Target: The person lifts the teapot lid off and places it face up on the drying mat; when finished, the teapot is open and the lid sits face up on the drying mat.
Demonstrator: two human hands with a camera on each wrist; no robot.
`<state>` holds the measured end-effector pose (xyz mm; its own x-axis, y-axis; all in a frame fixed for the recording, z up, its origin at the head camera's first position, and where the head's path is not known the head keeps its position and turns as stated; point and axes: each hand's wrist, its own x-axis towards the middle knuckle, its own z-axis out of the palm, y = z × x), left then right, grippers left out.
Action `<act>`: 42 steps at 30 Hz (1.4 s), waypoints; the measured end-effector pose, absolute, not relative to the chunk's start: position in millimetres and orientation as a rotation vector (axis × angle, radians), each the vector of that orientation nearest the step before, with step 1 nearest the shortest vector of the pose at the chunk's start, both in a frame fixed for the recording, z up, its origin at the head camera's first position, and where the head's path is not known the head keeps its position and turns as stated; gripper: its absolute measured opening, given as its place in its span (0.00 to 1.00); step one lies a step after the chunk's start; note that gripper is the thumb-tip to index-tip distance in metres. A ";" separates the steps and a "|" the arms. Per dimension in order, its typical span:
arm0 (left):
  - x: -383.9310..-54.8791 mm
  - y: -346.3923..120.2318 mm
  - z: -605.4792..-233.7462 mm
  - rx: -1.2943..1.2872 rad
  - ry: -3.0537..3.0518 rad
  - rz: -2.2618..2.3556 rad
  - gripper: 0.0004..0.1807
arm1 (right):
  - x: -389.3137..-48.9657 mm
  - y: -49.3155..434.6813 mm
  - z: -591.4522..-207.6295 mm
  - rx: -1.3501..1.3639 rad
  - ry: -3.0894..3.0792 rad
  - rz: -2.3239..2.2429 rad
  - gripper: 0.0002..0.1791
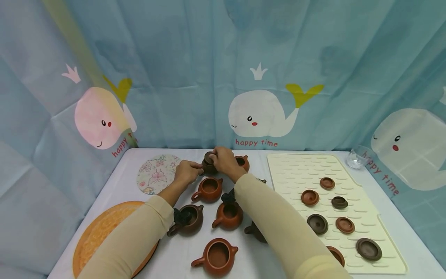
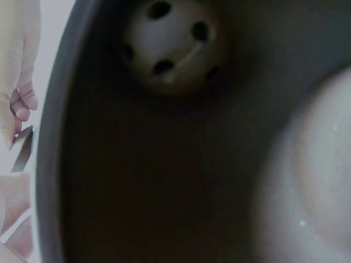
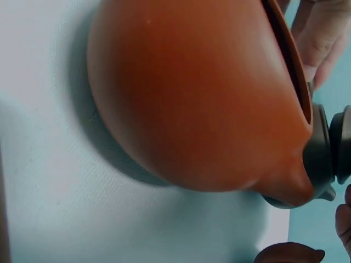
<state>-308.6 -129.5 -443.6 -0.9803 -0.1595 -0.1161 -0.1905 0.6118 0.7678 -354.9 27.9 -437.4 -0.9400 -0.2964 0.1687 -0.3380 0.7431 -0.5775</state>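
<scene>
At the far side of the table in the head view, a small dark brown teapot [image 1: 209, 168] stands between both hands. My left hand [image 1: 187, 172] pinches its handle side with thumb and fingertips. My right hand [image 1: 224, 159] holds a dark brown lid [image 1: 208, 156] at the pot's mouth; whether it is seated cannot be made out. In the right wrist view, a large orange-brown teapot [image 3: 192, 98] hides part of the dark teapot [image 3: 317, 148] behind it. The left wrist view looks into a dark pot interior [image 2: 148, 164] with a holed strainer ball [image 2: 178, 46].
Several lidless teapots, such as a reddish one [image 1: 217, 255] and a dark one [image 1: 191, 221], stand nearer. Several loose lids [image 1: 310, 197] lie on a cream mat [image 1: 296, 166] at right. A glass [image 1: 357, 158], a round patterned mat [image 1: 153, 176] and a round orange board [image 1: 101, 224] are around.
</scene>
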 end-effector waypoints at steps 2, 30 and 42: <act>-308.6 -130.0 -443.5 -0.301 2.790 1.335 0.08 | -353.1 30.1 -436.7 0.493 -2.852 1.019 0.09; -310.8 -132.5 -441.9 -0.281 2.793 1.287 0.09 | -330.8 74.6 -405.0 0.237 -1.930 2.912 0.25; -315.0 -130.2 -443.4 -0.315 2.780 1.278 0.09 | -322.9 93.9 -389.2 0.337 -1.848 2.945 0.19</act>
<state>-315.0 -130.2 -443.4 -0.9769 -0.1575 -0.1443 -0.2121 0.6341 0.7436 -322.9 93.9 -389.2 -0.9208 -0.3893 -0.0246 0.1914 -0.3961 -0.8981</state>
